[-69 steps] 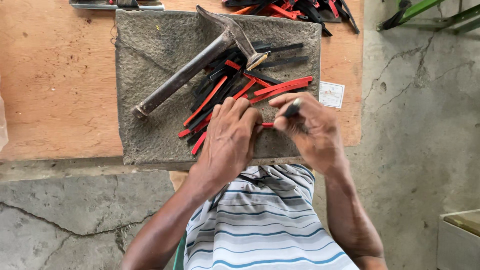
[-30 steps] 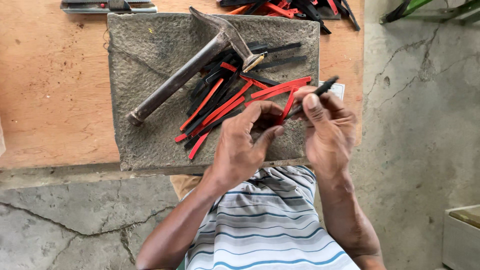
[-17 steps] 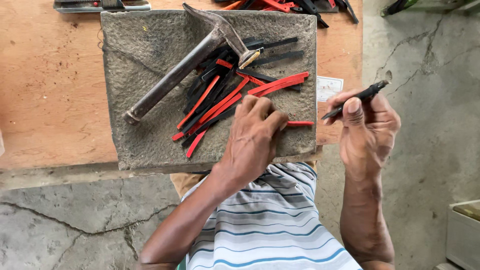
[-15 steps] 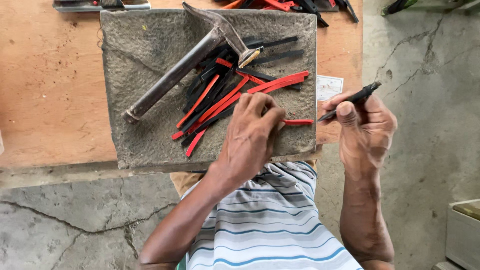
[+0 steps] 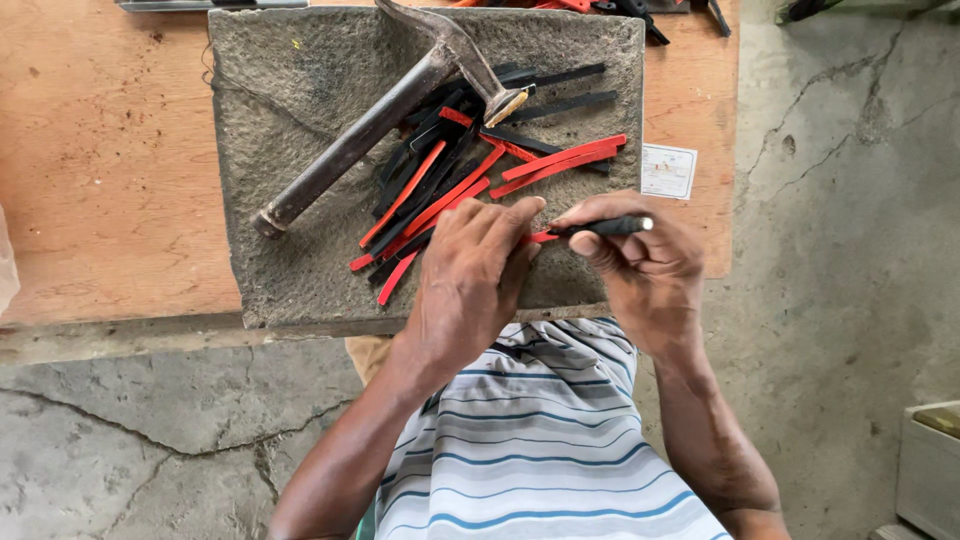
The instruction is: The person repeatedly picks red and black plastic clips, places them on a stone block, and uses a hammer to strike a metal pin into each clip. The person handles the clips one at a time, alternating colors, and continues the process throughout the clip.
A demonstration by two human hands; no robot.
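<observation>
Strips, red (image 5: 560, 160) and black (image 5: 555, 104), heaped in a loose pile on a grey stone slab (image 5: 290, 110), most of them slanting from lower left to upper right. Slab set on a wooden counter (image 5: 100, 150), its near edge flush with the counter's front. Hammer (image 5: 370, 125) lying across the pile, head toward the far side and resting on the black strips, handle running down-left over bare stone.

Left hand (image 5: 470, 280) palm-down on the near part of the slab, fingers (image 5: 500, 225) curled and pressed together over one red strip (image 5: 543, 237) at the pile's near edge; only a short red end visible past the fingertips. Right hand (image 5: 640, 270) just beside it, fingers pinching a slim black stick (image 5: 600, 227) held level, pale tip pointing right, other end meeting the red strip. Both hands close together, nearly touching, above the slab's near right corner.

Small white card (image 5: 668, 170) on the counter just right of the slab. More red and black pieces (image 5: 600, 5) at the counter's far edge, cut off by the frame. Striped shirt (image 5: 540, 440) below the hands; cracked concrete floor (image 5: 850, 200) to the right and below the counter.
</observation>
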